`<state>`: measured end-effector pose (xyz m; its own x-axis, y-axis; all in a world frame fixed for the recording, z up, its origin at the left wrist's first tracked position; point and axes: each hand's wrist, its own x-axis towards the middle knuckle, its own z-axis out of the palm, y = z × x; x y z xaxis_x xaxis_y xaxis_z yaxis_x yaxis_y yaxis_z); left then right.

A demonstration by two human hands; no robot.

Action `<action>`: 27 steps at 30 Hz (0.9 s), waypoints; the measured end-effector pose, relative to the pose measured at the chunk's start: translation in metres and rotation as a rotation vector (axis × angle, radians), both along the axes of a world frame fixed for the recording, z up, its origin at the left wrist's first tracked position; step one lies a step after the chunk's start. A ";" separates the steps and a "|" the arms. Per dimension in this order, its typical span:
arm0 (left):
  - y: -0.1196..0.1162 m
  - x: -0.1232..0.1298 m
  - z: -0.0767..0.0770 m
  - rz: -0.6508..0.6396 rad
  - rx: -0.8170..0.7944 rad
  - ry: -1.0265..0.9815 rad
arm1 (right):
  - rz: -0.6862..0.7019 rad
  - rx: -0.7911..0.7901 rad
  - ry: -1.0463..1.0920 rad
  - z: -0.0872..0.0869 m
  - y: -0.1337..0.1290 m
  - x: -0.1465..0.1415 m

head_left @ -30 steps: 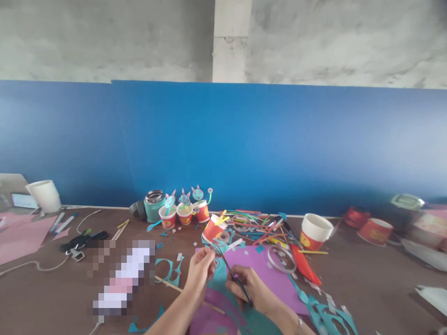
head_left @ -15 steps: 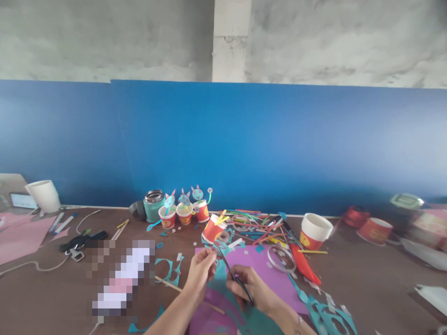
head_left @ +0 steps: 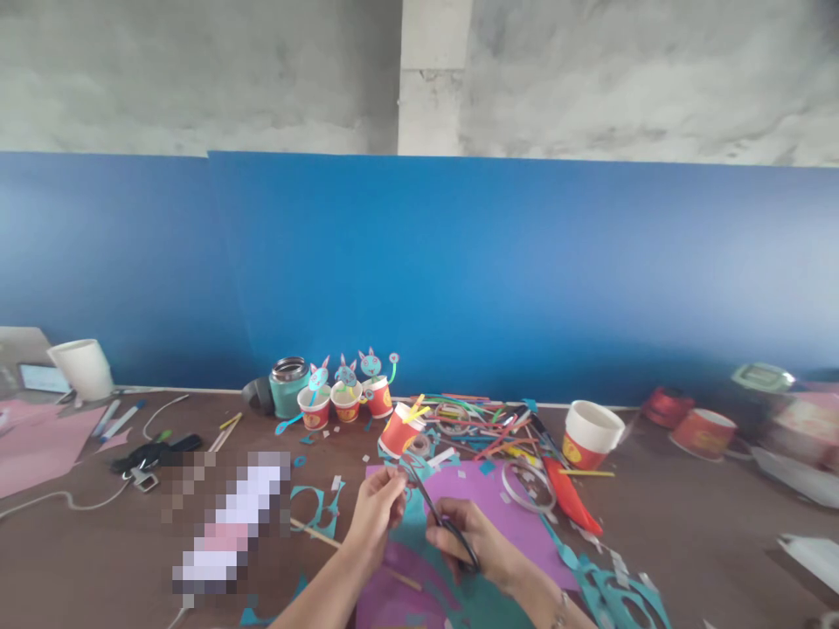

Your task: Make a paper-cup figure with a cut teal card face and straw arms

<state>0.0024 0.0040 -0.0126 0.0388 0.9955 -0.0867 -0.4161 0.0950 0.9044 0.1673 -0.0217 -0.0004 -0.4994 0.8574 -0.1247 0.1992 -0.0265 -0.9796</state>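
In my right hand (head_left: 468, 533) is a pair of dark scissors (head_left: 429, 498), its fingers wrapped around the handles. The blades point up and left, reaching my left hand (head_left: 380, 502). That hand is closed in a pinch on a small paper piece (head_left: 407, 467), mostly hidden by the fingertips and too small to make out fully. Both hands are above purple paper (head_left: 524, 524) and teal paper (head_left: 498, 607). A thin wooden stick (head_left: 318, 533) passes beneath my left wrist. Just beyond the fingertips, a red paper cup (head_left: 398, 432) with yellow strips on it stands upside down and tilted.
Three small cups (head_left: 347, 409) with teal animal-face cutouts stand at the back beside a teal jar (head_left: 289, 389). Coloured strips (head_left: 472, 419) lie heaped near a tape ring (head_left: 524, 489) and a larger paper cup (head_left: 593, 432). Teal scraps (head_left: 616, 594) lie at right.
Almost nothing differs. My right hand and the scissors have shifted very slightly; my left hand keeps its pinch in the same place.
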 end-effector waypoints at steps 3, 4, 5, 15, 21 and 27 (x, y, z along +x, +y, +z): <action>0.000 0.000 0.001 -0.001 0.002 -0.001 | -0.001 0.001 -0.005 0.001 0.000 0.000; 0.000 0.000 0.002 0.000 0.003 -0.001 | -0.001 0.000 -0.010 0.000 0.000 0.001; -0.001 0.001 0.002 0.001 0.002 0.000 | -0.002 0.001 -0.014 0.000 0.000 0.001; -0.001 0.001 0.003 0.005 -0.002 0.008 | -0.001 -0.001 -0.065 -0.004 0.002 0.002; -0.003 0.001 0.006 0.008 0.004 0.010 | 0.009 0.008 -0.072 -0.007 0.003 0.003; -0.003 0.000 0.006 0.014 -0.001 0.025 | 0.006 0.021 -0.082 -0.008 0.003 0.003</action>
<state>0.0028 0.0013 -0.0068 0.0223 0.9959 -0.0880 -0.3950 0.0897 0.9143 0.1707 -0.0186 -0.0081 -0.4935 0.8572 -0.1472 0.2788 -0.0043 -0.9603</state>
